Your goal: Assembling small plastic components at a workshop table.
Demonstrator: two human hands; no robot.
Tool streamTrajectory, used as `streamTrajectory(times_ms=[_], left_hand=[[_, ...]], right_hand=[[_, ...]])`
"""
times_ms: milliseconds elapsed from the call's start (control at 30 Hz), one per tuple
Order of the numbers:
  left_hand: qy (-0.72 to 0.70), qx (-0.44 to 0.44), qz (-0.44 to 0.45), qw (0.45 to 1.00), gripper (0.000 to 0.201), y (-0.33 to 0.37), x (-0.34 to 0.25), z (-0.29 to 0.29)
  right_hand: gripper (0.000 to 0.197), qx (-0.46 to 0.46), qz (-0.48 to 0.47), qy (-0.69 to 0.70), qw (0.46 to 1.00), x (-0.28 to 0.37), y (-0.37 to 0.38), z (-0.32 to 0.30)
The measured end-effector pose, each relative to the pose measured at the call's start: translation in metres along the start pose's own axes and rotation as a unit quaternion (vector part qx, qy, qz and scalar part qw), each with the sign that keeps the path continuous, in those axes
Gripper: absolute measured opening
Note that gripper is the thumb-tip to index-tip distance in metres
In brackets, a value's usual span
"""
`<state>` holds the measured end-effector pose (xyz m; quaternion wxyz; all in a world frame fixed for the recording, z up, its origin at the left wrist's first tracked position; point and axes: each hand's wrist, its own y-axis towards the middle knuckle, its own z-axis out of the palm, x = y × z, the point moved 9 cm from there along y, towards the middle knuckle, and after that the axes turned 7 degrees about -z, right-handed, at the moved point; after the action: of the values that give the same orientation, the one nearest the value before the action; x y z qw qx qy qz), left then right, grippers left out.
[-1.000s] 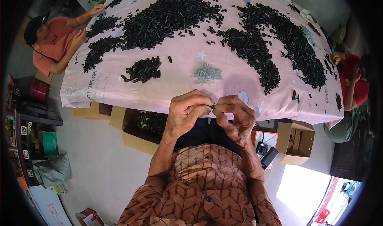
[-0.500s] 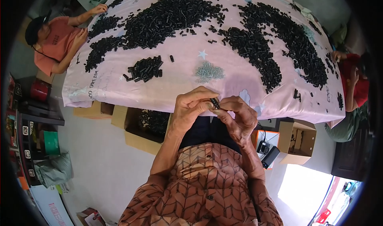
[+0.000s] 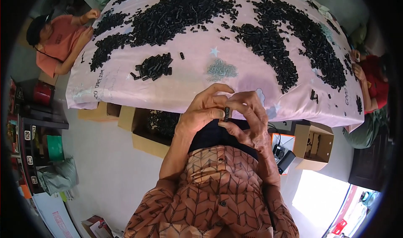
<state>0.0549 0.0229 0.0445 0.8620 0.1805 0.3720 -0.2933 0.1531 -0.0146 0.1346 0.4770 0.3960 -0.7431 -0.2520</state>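
pink cloth (image 3: 178,87) lies beyond a small black cylinder (image 3: 227,113).

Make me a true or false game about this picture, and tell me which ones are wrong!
1. The left hand and right hand meet at a small black piece. True.
2. A pale pile lies on the cloth. True.
3. The cloth is mostly green. False: it is mostly pink.
4. The pale pile is the biggest pile. False: the big black pile is much larger.
5. The person at the left wears a black cap. True.
6. That person's top is blue. False: the top is orange-red.
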Motion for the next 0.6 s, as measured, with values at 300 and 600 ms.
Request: streamTrajectory(times_ms=[300, 600], left_hand=[[-0.040, 0.037, -0.032, 0.998, 0.052, 0.001, 0.005, 0.000], [-0.067, 0.043, -0.036, 0.996, 0.050, 0.002, 0.008, 0.000]], right_hand=[[0.049, 0.029, -0.014, -0.015, 0.999, 0.000, -0.005, 0.008], [0.048, 0.029, -0.026, -0.030, 0.999, 0.000, -0.008, 0.011]])
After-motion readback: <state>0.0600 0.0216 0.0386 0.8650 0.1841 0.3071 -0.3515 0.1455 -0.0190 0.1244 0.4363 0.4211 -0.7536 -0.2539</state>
